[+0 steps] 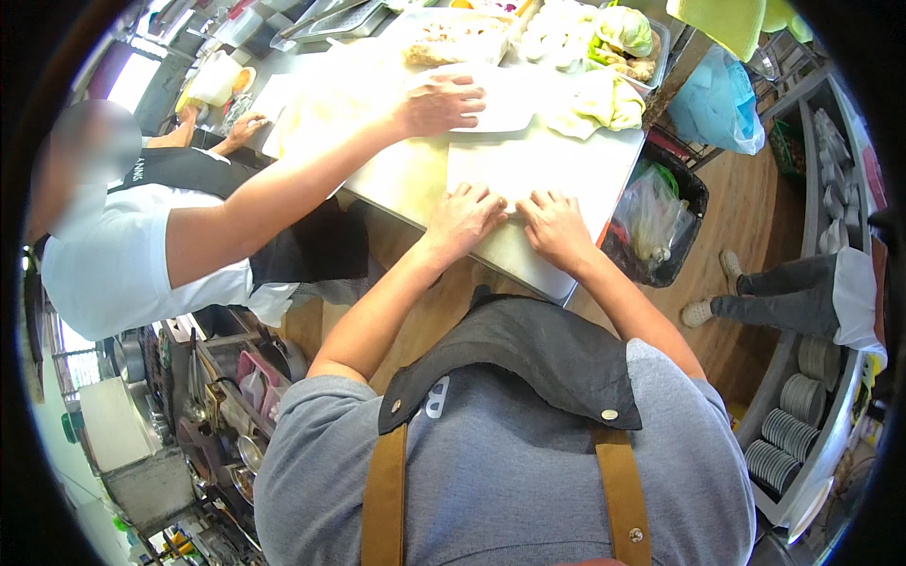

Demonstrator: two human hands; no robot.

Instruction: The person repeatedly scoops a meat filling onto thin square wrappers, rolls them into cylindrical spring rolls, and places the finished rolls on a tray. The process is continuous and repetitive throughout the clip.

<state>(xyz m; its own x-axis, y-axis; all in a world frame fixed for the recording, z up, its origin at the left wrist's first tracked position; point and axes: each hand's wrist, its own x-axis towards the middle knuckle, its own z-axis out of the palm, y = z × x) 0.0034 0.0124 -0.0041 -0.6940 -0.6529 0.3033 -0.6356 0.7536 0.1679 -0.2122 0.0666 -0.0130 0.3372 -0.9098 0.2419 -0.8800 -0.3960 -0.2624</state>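
Note:
My left hand (464,221) and my right hand (555,226) are close together at the near edge of a pale worktable (576,264). Both have curled fingers, thumbs towards each other, with a small whitish thing (514,208) between them; glare hides what it is. The fingers lie at the near edge of a flat white sheet or board (528,170). Just beyond it, a co-worker's hand (444,102) reaches from the left over another flat white piece (505,108). Pale green cabbage leaves (604,106) lie to the right of that.
A container of chopped food (458,42) and a tub with a cabbage (625,30) stand at the back. Right of the table are a lined black bin (661,222) and a blue plastic bag (719,99). Stacked plates (795,434) fill a shelf, where another person's legs (779,302) show.

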